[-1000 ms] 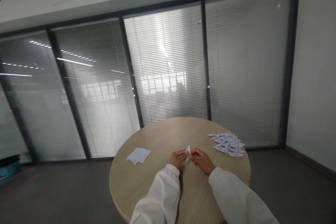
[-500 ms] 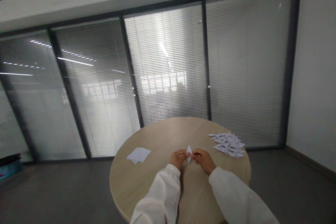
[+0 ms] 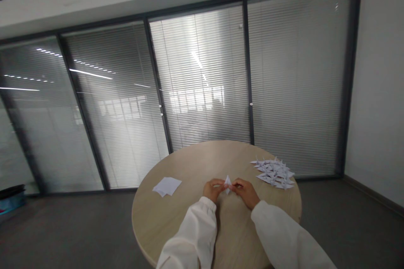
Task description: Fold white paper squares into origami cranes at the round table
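Tabletop [image 3: 176,218]: round, light wood-grain finish, smooth; ref. for all locations below.

Matl. & shape:
- Paper sheets [image 3: 167,186]: white, thin, flat, straight-edged, overlapping at odd angles; on L part of tabletop.
- Pile of folded figures [image 3: 274,173]: white paper, layered, w/ many sharp tips & flat facets; on far R part of tabletop, near rim.
- Sleeves [image 3: 191,231]: off-white fabric, loose, soft wrinkles; L cuff gathered. Both reach in over near side of tabletop.
- Glass partition [image 3: 202,113]: beyond tabletop; glossy panes, fine horiz. blind slats, dark straight frame, light reflections.
- Floor [image 3: 78,231]: dark gray, matte; around tabletop.
- Container [image 3: 14,201]: bluish side, black upper part; on floor, well L of tabletop, partly out of view.
- Wall [image 3: 378,92]: pale, plain; R of tabletop.

Workpiece:
- Folded pc [image 3: 227,179]: white paper, small, slim, approx. kite-shaped, sharp upper tip, tapered lower end. Crease detail too small to read. Loc.: over ctr of tabletop, tip toward far rim; contact w/ surface can't be told.
- L hand [image 3: 212,190]: fingers narrow, pinching L side of folded pc.
- R hand [image 3: 246,192]: fingers narrow, pinching R side of same pc.
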Demonstrator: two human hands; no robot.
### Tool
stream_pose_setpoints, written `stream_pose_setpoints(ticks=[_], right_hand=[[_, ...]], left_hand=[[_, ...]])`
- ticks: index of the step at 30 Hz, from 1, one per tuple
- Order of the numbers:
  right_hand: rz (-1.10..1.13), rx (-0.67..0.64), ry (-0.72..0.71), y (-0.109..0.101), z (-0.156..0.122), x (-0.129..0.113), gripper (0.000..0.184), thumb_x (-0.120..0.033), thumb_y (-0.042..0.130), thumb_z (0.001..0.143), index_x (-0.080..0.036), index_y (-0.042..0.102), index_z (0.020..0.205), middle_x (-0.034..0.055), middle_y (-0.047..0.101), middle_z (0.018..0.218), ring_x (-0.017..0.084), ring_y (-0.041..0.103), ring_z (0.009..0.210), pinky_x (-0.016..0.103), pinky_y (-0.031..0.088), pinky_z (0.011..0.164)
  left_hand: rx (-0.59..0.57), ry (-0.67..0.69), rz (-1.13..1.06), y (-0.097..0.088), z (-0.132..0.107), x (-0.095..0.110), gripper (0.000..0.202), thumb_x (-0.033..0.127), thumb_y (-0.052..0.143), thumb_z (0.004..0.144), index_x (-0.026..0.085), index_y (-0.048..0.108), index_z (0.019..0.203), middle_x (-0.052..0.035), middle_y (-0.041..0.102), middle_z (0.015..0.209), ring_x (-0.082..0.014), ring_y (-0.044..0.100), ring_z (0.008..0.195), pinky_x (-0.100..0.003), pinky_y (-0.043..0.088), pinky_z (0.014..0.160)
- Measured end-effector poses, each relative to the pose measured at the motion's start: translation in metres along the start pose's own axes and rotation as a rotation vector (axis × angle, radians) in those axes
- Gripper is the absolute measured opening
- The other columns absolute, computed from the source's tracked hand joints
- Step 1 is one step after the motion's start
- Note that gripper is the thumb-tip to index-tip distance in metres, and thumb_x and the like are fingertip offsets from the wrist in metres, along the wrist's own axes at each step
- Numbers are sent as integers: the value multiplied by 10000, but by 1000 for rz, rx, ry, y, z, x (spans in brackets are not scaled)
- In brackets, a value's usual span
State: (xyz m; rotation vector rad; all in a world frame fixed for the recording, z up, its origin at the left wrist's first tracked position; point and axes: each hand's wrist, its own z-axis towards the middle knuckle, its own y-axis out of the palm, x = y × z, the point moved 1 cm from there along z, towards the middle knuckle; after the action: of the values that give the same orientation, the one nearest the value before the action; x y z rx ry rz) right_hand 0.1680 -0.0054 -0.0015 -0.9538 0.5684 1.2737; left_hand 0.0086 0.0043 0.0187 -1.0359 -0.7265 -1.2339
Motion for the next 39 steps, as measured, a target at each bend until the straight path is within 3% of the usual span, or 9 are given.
stream_pose_setpoints(ticks=[5, 8, 13, 21, 26, 30, 32, 35, 39], right_hand=[[-8, 5, -38, -3, 1, -5, 296, -438, 538, 722, -166, 602, 624, 7, 574, 628, 146, 523, 604, 227, 386, 576], [10, -26, -30, -4, 1, -5, 286, -424, 538, 723, -163, 590, 618, 5, 578, 622, 142, 530, 599, 219, 390, 567], [-24, -58, -9, 0, 1, 0, 254, -400, 542, 717, -163, 613, 660, 12, 608, 655, 146, 550, 631, 223, 400, 597], [-24, -96, 34, 3, -1, -4, 278, -422, 545, 704, -161, 641, 706, 22, 638, 694, 159, 568, 655, 232, 412, 608], [-3, -133, 47, 3, 0, -4, 281, -423, 566, 683, -156, 642, 728, 26, 635, 711, 173, 570, 697, 248, 420, 655], [29, -52, 63, 4, 1, -5, 282, -421, 600, 659, -160, 604, 764, 21, 616, 726, 170, 558, 707, 242, 427, 638], [80, -57, 54, 5, 1, -5, 300, -416, 610, 653, -164, 589, 815, 22, 610, 769, 171, 553, 735, 236, 429, 631], [101, -177, 0, 6, 0, -6, 292, -435, 555, 701, -162, 615, 788, 21, 612, 759, 175, 547, 742, 245, 423, 649], [80, -237, -31, 5, -1, -9, 343, -452, 489, 749, -147, 645, 725, 13, 609, 676, 159, 538, 655, 246, 407, 635]], left_hand=[[-26, 11, -41, 2, 0, -2, 277, 404, 709, 500, 141, 665, 576, -73, 638, 738, -186, 586, 717, -265, 460, 636], [-40, 12, -4, 2, 0, -2, 280, 405, 704, 508, 138, 655, 576, -59, 635, 709, -174, 578, 705, -264, 447, 665], [-135, -2, 21, 5, 1, -4, 332, 438, 660, 565, 133, 656, 696, -32, 636, 654, -140, 566, 645, -241, 430, 662], [-89, -6, 56, 3, 0, -1, 298, 425, 666, 554, 131, 654, 605, -11, 607, 564, -124, 537, 572, -217, 409, 568], [-64, -40, -65, 3, 0, 1, 278, 391, 718, 492, 149, 675, 622, -46, 636, 710, -162, 579, 705, -241, 458, 635], [-65, -3, -133, 4, 0, -1, 266, 376, 747, 452, 156, 683, 588, -91, 617, 871, -200, 562, 857, -265, 481, 701], [-74, -12, -151, 5, 0, -2, 276, 376, 751, 447, 157, 690, 603, -95, 608, 896, -198, 561, 862, -276, 481, 731], [-78, -33, -176, 6, -1, -1, 300, 392, 753, 431, 153, 685, 597, -96, 604, 915, -194, 566, 859, -278, 482, 750], [-121, -78, -196, 9, -4, 3, 337, 415, 741, 441, 134, 660, 607, -92, 599, 935, -171, 595, 696, -272, 505, 590]])
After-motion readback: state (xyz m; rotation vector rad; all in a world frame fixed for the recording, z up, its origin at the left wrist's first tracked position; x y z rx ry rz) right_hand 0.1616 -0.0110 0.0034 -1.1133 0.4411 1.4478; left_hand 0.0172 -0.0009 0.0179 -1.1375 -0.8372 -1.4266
